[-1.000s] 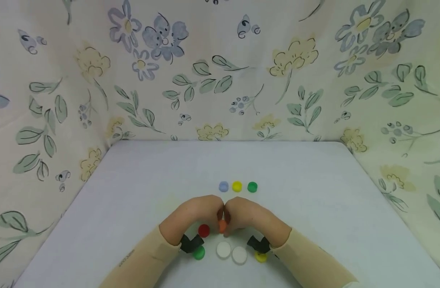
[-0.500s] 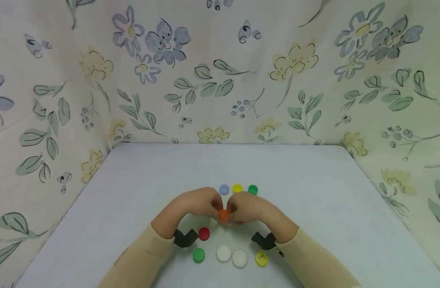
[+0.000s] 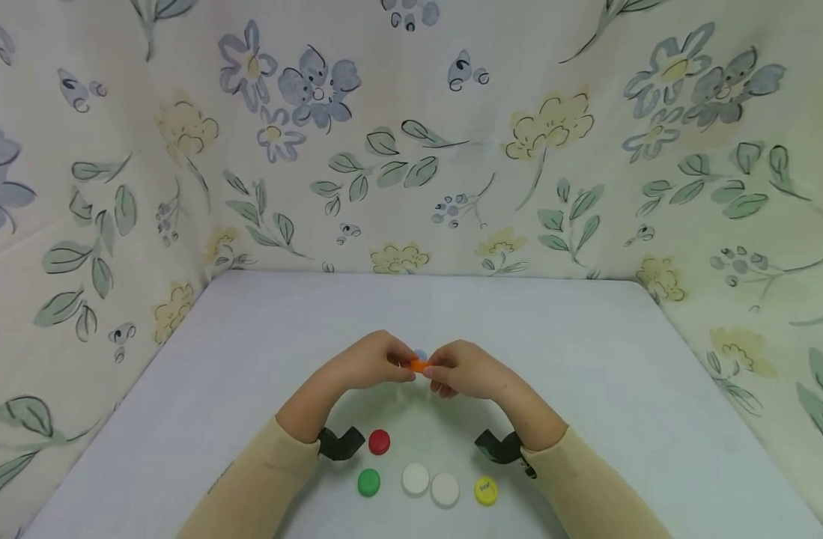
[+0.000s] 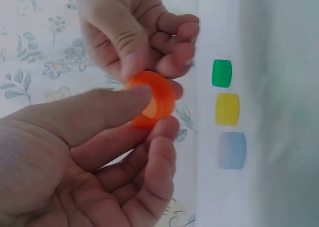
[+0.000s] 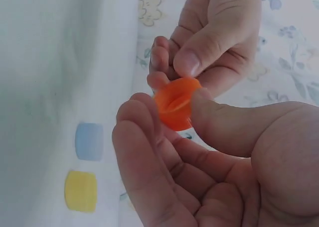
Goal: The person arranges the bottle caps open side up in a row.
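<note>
An orange bottle cap (image 3: pixel 418 366) is raised between the two hands, and its hollow side shows in both wrist views. My left hand (image 3: pixel 377 361) pinches one side of it between thumb and fingers. On the opposite side, the thumb and fingers of my right hand (image 3: pixel 470 369) pinch it too. Just behind the hands in the head view, a light blue cap (image 3: pixel 421 354) is partly covered. The left wrist view shows it in a row with a yellow cap (image 4: pixel 228 109) and a green cap (image 4: pixel 222 73); the right hand hides those two in the head view.
Nearer the body on the white table (image 3: pixel 283 307) lie a red cap (image 3: pixel 379 442), another green cap (image 3: pixel 368 482), two white caps (image 3: pixel 415 479) and a yellow cap (image 3: pixel 486 490) with a dark mark. Floral cloth (image 3: pixel 411 209) hangs behind the table and at both sides.
Both hands have moved away from the body and up, bringing the orange cap from beside the red cap to near the back row. The fingers are now spread wider apart around it.
</note>
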Motion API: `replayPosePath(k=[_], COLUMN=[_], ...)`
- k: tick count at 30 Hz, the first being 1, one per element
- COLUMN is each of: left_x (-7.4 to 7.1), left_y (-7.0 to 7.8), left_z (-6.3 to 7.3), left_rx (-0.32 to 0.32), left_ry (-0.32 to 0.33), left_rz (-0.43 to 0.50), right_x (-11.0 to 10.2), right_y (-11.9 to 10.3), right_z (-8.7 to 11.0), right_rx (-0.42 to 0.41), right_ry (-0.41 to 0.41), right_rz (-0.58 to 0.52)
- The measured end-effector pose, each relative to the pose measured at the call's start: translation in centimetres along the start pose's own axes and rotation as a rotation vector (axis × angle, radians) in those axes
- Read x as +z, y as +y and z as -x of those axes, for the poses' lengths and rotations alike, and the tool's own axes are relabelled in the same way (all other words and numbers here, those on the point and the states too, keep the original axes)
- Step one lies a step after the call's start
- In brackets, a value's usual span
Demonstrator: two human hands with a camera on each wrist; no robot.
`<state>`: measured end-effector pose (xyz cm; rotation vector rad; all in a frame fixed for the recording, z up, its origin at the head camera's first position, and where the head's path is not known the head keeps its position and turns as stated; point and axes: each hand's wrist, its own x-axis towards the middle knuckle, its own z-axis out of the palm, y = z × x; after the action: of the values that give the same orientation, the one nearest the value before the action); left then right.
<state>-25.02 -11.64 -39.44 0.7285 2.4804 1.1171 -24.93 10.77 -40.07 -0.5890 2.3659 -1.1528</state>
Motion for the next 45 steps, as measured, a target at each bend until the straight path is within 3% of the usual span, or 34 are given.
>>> replayPosePath(k=[6, 12, 19, 24, 29, 37, 45], left_x=[0.0, 0.1, 0.1, -0.2, -0.4, -0.1, 0.4], left_y=[-0.3, -0.7, -1.6, -2.5, -3.6, -5.3, -5.0], left_z=[-0.2, -0.3, -0.8, -1.1, -1.2, -1.6, -1.7], left_rx=[-0.030, -0.085, -0.244, -0.379, -0.448, -0.424, -0.372], left_ry=[0.067, 0.195, 0.324, 0.362, 0.363, 0.367, 0.197], left_rz=[0.018, 0.087, 0.141, 0.159, 0.168, 0.076, -0.068], right_x=[-0.3, 0.0, 0.2, 0.2, 0.2, 0.1, -0.4], right_y=[0.2, 0.5, 0.7, 0.9, 1.1, 0.7, 0.7], right_z=[-0.3, -0.8, -1.0, -1.0, -1.1, -0.8, -0.8], right_rx=[-0.022, -0.048, -0.023, -0.008, -0.010, -0.001, 0.024], right_ry=[0.018, 0.105, 0.213, 0.237, 0.254, 0.282, 0.302], right_rz=[-0.024, -0.013, 0.068, 0.129, 0.145, 0.182, 0.180])
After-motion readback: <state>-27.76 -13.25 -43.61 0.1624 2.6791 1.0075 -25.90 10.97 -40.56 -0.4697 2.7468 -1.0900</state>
